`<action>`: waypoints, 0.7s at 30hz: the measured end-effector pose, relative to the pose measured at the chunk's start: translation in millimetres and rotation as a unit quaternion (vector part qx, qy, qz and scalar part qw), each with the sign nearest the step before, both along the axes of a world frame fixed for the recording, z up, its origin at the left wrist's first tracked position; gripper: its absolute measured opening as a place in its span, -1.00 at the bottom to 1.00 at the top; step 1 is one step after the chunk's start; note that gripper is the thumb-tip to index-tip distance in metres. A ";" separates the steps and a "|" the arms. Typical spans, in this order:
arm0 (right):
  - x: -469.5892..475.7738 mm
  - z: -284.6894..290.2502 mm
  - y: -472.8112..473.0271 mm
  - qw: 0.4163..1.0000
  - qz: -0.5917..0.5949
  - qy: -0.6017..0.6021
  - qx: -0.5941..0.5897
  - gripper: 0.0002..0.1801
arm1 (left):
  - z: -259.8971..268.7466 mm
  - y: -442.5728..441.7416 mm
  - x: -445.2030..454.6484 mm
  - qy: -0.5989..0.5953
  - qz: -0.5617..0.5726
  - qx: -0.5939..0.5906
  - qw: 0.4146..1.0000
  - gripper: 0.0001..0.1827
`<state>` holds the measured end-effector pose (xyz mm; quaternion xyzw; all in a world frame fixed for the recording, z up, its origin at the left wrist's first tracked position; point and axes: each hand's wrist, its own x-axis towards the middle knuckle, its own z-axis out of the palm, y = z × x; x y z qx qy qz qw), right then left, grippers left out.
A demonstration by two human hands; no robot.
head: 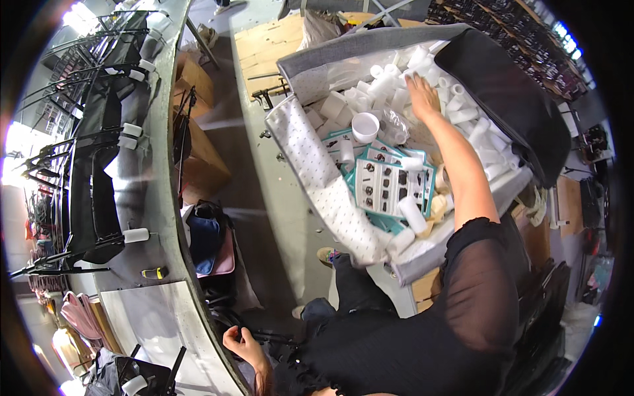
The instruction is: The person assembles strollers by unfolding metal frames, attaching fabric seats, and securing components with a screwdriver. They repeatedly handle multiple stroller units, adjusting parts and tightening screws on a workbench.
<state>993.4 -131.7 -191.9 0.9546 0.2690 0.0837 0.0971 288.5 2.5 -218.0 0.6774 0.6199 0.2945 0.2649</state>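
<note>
My right hand reaches, back upward, into a heap of white foam tubes. Its fingertips touch the tubes; whether they grip one cannot be made out. The heap lies in a large soft-sided fabric bin with a dotted white lining. Nearer to me in the bin are printed picture sheets with teal borders, some loose tubes on top of them. A white plastic cup stands beside crumpled clear plastic film. My left hand hangs by the table edge, fingers loosely bent, with nothing visible in it.
On the left, a long grey worktable carries black folding frames with white foam rollers and a yellow-black hand tool. Cardboard boxes stand beneath it. Black fabric drapes over the bin's far right side.
</note>
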 end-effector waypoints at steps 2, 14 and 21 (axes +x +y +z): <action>36.0 -5.6 7.9 0.995 0.041 -0.010 -0.092 -0.15 | 15.0 -9.4 26.8 -0.012 -0.036 -0.046 0.998 -0.80; 14.1 -16.1 -53.7 0.979 0.201 0.014 -0.034 -0.51 | 27.1 1.2 92.7 -0.077 -0.029 -0.112 0.990 -0.79; -108.3 99.9 54.5 0.792 0.372 0.104 0.473 -0.48 | 81.7 29.2 193.7 -0.351 -0.216 -0.088 0.907 -0.74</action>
